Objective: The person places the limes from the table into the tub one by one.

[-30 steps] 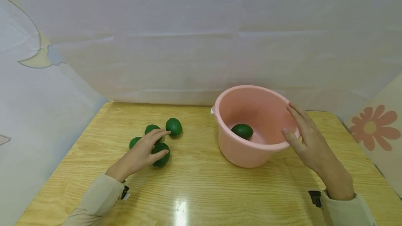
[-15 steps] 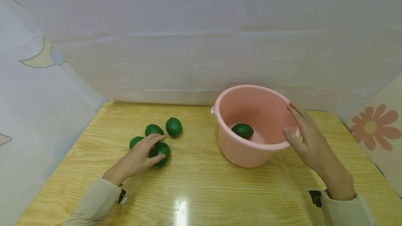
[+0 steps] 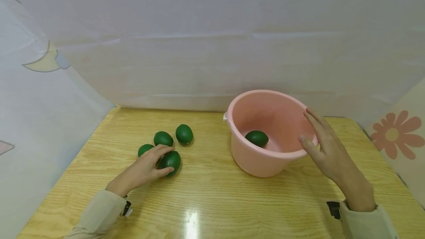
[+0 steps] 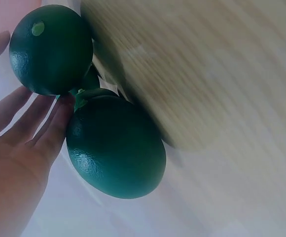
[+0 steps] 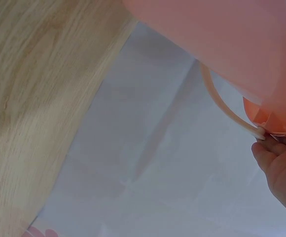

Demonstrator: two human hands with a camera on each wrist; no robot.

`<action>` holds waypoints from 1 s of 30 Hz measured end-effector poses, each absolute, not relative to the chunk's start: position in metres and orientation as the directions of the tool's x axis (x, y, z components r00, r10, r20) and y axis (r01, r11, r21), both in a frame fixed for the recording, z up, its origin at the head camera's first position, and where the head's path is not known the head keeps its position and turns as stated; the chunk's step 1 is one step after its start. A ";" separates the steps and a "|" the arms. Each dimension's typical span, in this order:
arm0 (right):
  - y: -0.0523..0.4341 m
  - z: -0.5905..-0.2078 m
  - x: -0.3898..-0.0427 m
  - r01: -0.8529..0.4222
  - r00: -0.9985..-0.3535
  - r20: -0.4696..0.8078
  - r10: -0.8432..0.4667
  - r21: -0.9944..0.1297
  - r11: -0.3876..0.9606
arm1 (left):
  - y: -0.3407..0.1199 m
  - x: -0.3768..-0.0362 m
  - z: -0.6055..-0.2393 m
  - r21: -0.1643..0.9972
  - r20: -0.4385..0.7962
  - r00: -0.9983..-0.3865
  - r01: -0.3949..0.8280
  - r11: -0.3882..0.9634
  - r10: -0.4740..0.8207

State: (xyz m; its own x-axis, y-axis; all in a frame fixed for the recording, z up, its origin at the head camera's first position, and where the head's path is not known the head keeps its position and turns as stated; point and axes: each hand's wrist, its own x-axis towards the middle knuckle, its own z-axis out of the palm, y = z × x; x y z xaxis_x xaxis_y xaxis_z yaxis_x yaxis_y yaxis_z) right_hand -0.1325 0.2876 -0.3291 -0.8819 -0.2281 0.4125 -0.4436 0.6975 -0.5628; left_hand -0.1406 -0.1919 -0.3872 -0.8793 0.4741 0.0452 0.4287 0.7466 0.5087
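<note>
My left hand [image 3: 144,169] has its thumb and fingertips on opposite sides of a dark green, avocado-like fruit [image 3: 171,162]. In the left wrist view the fruit [image 4: 52,49] shows a pale stem scar, and the fingertips touch its underside. Another fruit [image 4: 116,148] lies just beside those fingers. Beyond the hand are more such fruits: one [image 3: 145,149] partly covered, one [image 3: 163,139] behind it and one [image 3: 184,134] farther right. My right hand [image 3: 327,148] grips the rim of a pink bucket [image 3: 255,161], thumb inside. One green fruit [image 3: 256,138] lies in the bucket.
Everything stands on a wood-grain table [image 3: 212,202]. A pale sheet [image 3: 186,65] hangs behind its far edge, with printed cloths at both sides. The bucket's curved handle [image 5: 227,106] hangs beneath its rim in the right wrist view.
The left hand has drawn back slightly toward the near left; its fingertips and thumb have settled lower around the near fruit. The right hand and bucket stay put.
</note>
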 end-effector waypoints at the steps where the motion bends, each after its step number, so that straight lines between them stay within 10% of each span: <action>1: 0.288 -0.329 -0.132 -0.443 -0.882 0.412 -0.228 -0.562 0.698 | -0.192 -0.141 -0.387 0.507 0.038 -0.879 0.427 0.749 0.476; 30: 0.288 -0.330 -0.133 -0.446 -0.883 0.406 -0.237 -0.565 0.695 | -0.188 -0.143 -0.392 0.493 0.049 -0.863 0.458 0.740 0.502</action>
